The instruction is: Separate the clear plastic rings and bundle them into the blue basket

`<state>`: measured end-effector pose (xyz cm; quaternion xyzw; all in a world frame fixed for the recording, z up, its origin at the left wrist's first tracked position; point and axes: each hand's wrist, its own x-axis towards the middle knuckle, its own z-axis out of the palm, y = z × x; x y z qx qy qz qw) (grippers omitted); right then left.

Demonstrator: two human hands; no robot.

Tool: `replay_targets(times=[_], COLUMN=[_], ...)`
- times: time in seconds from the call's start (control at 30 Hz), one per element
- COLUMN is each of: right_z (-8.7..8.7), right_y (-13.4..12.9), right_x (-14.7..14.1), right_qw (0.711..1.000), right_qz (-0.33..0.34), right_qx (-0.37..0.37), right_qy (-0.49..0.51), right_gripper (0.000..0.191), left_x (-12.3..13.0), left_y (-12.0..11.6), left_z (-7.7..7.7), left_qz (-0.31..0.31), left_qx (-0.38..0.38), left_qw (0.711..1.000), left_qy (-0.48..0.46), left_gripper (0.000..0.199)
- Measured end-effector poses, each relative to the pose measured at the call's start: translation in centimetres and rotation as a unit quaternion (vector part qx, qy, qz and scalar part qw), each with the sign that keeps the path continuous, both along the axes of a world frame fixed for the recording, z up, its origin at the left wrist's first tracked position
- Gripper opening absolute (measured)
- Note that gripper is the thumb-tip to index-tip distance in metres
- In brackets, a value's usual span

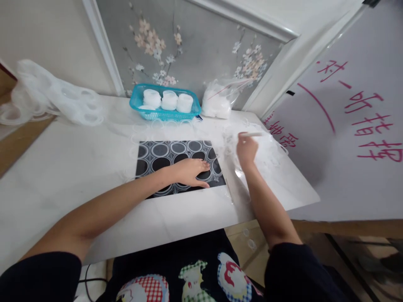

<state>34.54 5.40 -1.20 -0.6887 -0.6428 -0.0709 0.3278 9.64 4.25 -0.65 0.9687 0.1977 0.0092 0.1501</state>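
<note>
My left hand (190,171) lies flat with fingers stretched out on a black sheet with white ring outlines (160,149). It presses on the sheet's right half and hides some of the rings. Beyond the sheet's right edge, my right hand (247,150) is raised and closed around a thin whitish pen-like stick (253,134), slightly blurred, pointing to the right. Under and beside this hand lies a loose pile of clear plastic ring scraps (270,151). Whether the rings on the sheet are cut through, I cannot tell.
Behind the sheet stands a blue plastic basket (134,100) with stacks of white discs. Beside it leans a clear bag of white pieces (217,100). A heap of white perforated sheets (63,96) sits at the left. A whiteboard with red writing (346,167) borders the table's right.
</note>
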Motion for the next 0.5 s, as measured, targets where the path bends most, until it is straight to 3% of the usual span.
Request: replay_targets(times=[0.03,0.1,0.2,0.33,0.5], right_z=[0.6,0.7,-1.3,-3.4,-2.8], right_y=[0.2,-0.8,-4.9,-9.2,-9.2], right_x=[0.6,0.9,-0.4,-2.0,-2.2], right_qw=[0.999,0.995,0.986,0.966,0.941], right_qz=[-0.031,-0.017,0.084,0.154,0.194], right_qx=[0.027,0.055,-0.007,-0.08,-0.111], right_qy=[0.022,0.081,0.141,0.194,0.254], right_gripper=[0.042,0.038,0.032,0.025,0.024], left_x=[-0.1,-0.3,-0.3,0.2,0.5], left_y=[0.0,0.0,-0.2,-0.8,-1.6], left_z=[-0.1,-0.5,-1.3,-1.7,-1.7], left_qz=[0.003,0.007,-0.014,-0.096,-0.125], left_qx=[0.001,0.013,0.044,0.061,0.046], left_qw=[1.0,0.999,0.994,0.987,0.988], left_qy=[-0.009,-0.043,-0.101,-0.109,-0.074], left_gripper=[0.072,0.068,0.057,0.054,0.056])
